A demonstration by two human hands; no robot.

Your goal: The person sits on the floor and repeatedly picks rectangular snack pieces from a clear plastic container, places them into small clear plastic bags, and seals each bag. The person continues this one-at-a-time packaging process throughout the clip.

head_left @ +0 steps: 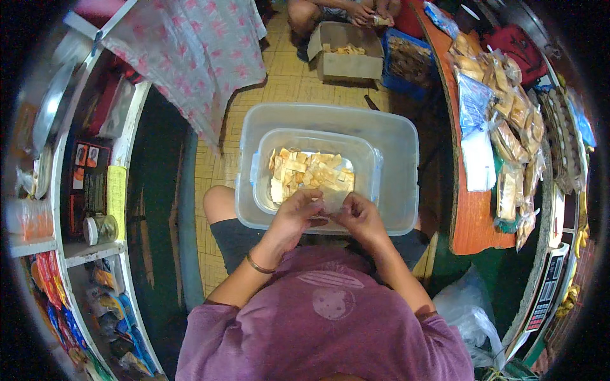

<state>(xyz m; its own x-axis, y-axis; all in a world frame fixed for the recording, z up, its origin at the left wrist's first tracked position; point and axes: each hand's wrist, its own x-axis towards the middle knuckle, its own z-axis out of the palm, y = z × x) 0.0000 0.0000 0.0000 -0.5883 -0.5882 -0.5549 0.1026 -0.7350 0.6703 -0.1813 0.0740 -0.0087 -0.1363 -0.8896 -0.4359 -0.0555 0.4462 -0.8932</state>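
Observation:
In front of my body, my left hand [297, 213] and my right hand [361, 217] are close together with fingers pinched. Between them is a small clear plastic bag [333, 200], one side in each hand. Whether anything is inside the bag is hard to make out. Just beyond my fingers, flat pale-yellow strips [305, 168] lie heaped in a smaller clear plastic tub [366, 147]. That tub sits within a large translucent plastic bin [406, 136], which rests over my lap. A bracelet circles my left wrist.
Filled clear packets [508, 130] cover an orange tabletop [473, 222] on the right. Ahead, another person's hands [365, 14] work above a cardboard box [348, 66], beside a blue crate [406, 82]. Shelves [95, 257] stand left, near a floral cloth [197, 54]. A plastic bag [467, 305] lies lower right.

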